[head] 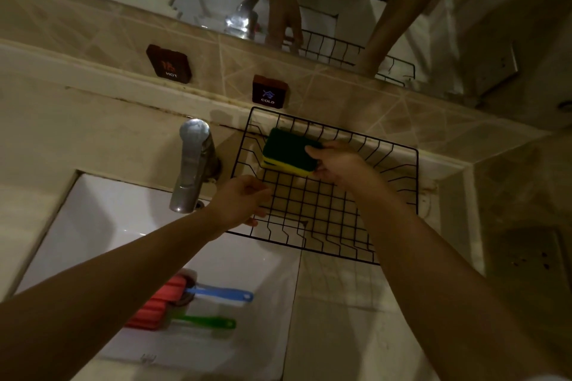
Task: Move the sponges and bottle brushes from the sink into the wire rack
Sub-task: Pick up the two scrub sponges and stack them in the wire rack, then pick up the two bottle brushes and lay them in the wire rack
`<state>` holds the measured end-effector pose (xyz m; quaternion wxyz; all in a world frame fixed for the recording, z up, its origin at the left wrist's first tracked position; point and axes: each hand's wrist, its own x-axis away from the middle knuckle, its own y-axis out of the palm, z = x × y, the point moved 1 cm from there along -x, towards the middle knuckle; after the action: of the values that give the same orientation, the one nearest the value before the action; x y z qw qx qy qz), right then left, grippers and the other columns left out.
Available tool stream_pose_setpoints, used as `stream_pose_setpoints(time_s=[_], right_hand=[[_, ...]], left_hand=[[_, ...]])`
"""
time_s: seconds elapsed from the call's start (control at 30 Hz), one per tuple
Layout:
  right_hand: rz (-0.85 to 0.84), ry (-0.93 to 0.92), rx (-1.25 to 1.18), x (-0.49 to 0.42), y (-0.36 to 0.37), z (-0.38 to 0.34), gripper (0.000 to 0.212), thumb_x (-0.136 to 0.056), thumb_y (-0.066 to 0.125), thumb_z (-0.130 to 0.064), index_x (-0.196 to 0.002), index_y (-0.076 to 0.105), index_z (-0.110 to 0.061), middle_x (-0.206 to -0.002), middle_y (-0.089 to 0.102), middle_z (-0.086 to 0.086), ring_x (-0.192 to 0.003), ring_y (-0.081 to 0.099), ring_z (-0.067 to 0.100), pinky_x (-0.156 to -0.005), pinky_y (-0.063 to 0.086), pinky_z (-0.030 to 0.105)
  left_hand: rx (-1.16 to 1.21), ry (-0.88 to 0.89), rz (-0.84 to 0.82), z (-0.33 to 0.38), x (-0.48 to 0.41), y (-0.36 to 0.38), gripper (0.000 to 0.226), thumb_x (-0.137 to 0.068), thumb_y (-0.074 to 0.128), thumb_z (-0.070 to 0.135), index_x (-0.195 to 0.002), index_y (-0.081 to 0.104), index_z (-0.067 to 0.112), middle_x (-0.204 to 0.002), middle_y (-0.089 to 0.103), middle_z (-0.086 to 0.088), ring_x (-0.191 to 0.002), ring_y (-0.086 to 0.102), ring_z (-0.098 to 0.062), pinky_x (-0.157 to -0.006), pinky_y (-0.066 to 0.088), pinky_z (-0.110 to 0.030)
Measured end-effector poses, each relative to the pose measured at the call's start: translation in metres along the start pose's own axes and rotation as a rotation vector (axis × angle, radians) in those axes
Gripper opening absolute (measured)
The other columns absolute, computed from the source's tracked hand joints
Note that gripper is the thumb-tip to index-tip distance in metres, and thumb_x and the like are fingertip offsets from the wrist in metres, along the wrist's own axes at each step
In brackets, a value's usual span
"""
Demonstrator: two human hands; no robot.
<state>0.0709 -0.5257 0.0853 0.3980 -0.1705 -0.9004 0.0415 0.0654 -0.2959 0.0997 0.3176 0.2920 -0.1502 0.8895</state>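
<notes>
Nearest, in the white sink (102,226), two bottle brushes are seen lying side by side, partly hidden behind the left forearm: one with a blue handle (224,293) and one with a green handle (207,322), each ending in a ribbed red sponge head (161,306). They are judged to be light, with stiff plastic handles and soft, squashy heads that may be wet and slippery; the handle, near its middle, is judged the best place to take hold, since the head would give under the fingers. Further on, beside the tap (193,164), the left hand (244,201) is held at the near left edge of the wire rack (309,210), fingers curled at the rim wire; whether the wire is actually gripped cannot be told. The rack stands on the table (356,303) to the right of the sink and against the wall. Beyond that, a green and yellow sponge (286,151) is gripped at its right end by the right hand (339,164), thumb below and fingers above, over the far left part of the rack. It is judged light, soft and easily squeezed, so a gentle pinch across its short sides should be enough.
</notes>
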Motion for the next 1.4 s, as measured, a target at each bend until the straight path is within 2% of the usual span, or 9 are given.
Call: stream_pose_setpoints(time_s=[0.17,0.4,0.63,0.77,0.87,1.03,1.17,1.33,1.4], right_hand=[[0.039,0.022,0.089,-0.012,0.007,-0.003,0.033,-0.092,0.066,-0.019,-0.117,0.055,-0.001,-0.088,0.065,0.009,-0.085,0.07,0.031,-0.068,0.062,0.038],[0.237,-0.071,0.532,-0.022,0.013,-0.003,0.06,-0.087,0.067,-0.045,-0.128,0.054,-0.003,-0.117,0.067,0.014,-0.083,0.071,0.03,-0.081,0.061,0.044],[0.505,-0.469,0.508,0.024,0.025,0.011,0.029,-0.087,0.07,-0.028,-0.102,0.064,-0.003,-0.105,0.067,0.015,-0.087,0.062,0.024,-0.063,0.046,0.025],[0.062,-0.441,0.11,0.094,0.046,0.021,0.007,-0.092,0.062,-0.024,-0.09,0.068,-0.025,-0.078,0.069,-0.007,-0.066,0.063,0.006,-0.057,0.049,0.021],[-0.395,-0.426,0.005,0.145,0.063,0.046,0.012,-0.093,0.058,-0.028,-0.091,0.07,-0.028,-0.082,0.072,-0.001,-0.07,0.069,0.015,-0.058,0.056,0.022],[-0.382,-0.279,0.451,0.146,0.142,0.135,0.017,-0.093,0.059,-0.018,-0.108,0.068,-0.016,-0.097,0.072,0.001,-0.076,0.066,0.009,-0.067,0.052,0.014],[-0.318,-0.284,0.676,0.122,0.185,0.185,0.034,-0.09,0.06,-0.01,-0.123,0.063,-0.006,-0.12,0.066,0.017,-0.103,0.063,0.027,-0.086,0.049,0.027],[-0.297,-0.383,0.867,0.097,0.221,0.2,0.031,-0.084,0.06,-0.004,-0.114,0.065,0.002,-0.114,0.064,0.027,-0.102,0.06,0.042,-0.09,0.051,0.048],[-0.337,-0.355,0.984,0.09,0.233,0.205,0.031,-0.085,0.057,-0.006,-0.115,0.064,-0.002,-0.115,0.063,0.024,-0.102,0.06,0.04,-0.088,0.053,0.045]], left_hand=[[-0.029,0.033,-0.004,0.002,0.004,0.001,0.023,-0.094,0.055,0.018,-0.115,0.058,0.009,-0.105,0.065,-0.009,-0.087,0.066,-0.024,-0.067,0.056,-0.031],[-0.059,0.094,0.054,0.0,0.011,-0.002,0.022,-0.092,0.058,0.018,-0.112,0.06,0.01,-0.096,0.066,-0.006,-0.086,0.067,-0.021,-0.068,0.058,-0.032],[-0.121,0.264,0.164,-0.007,0.029,-0.006,0.011,-0.09,0.06,0.013,-0.099,0.066,0.01,-0.096,0.07,-0.009,-0.09,0.068,-0.025,-0.068,0.059,-0.034],[-0.11,0.338,0.173,-0.018,0.054,-0.006,0.009,-0.09,0.06,0.013,-0.095,0.067,0.011,-0.087,0.07,-0.005,-0.084,0.067,-0.021,-0.07,0.058,-0.034],[-0.053,0.337,0.235,-0.042,0.08,-0.012,0.01,-0.091,0.058,0.013,-0.092,0.067,0.008,-0.08,0.07,-0.005,-0.074,0.067,-0.014,-0.062,0.055,-0.02],[0.017,-0.137,0.46,-0.119,0.103,-0.015,0.013,-0.091,0.054,0.014,-0.095,0.065,0.007,-0.081,0.071,-0.011,-0.065,0.065,-0.014,-0.058,0.055,-0.022],[0.67,-0.668,0.474,-0.176,0.1,-0.009,0.024,-0.092,0.053,0.016,-0.112,0.059,0.004,-0.087,0.058,-0.012,-0.067,0.059,-0.023,-0.059,0.056,-0.033],[1.023,-0.85,0.49,-0.208,0.085,-0.011,0.005,-0.091,0.057,0.011,-0.092,0.06,0.008,-0.086,0.056,-0.012,-0.076,0.058,-0.024,-0.067,0.055,-0.043],[1.035,-0.861,0.467,-0.223,0.077,-0.01,0.019,-0.093,0.048,-0.001,-0.078,0.054,0.008,-0.097,0.055,-0.006,-0.097,0.054,-0.02,-0.095,0.05,-0.042]])
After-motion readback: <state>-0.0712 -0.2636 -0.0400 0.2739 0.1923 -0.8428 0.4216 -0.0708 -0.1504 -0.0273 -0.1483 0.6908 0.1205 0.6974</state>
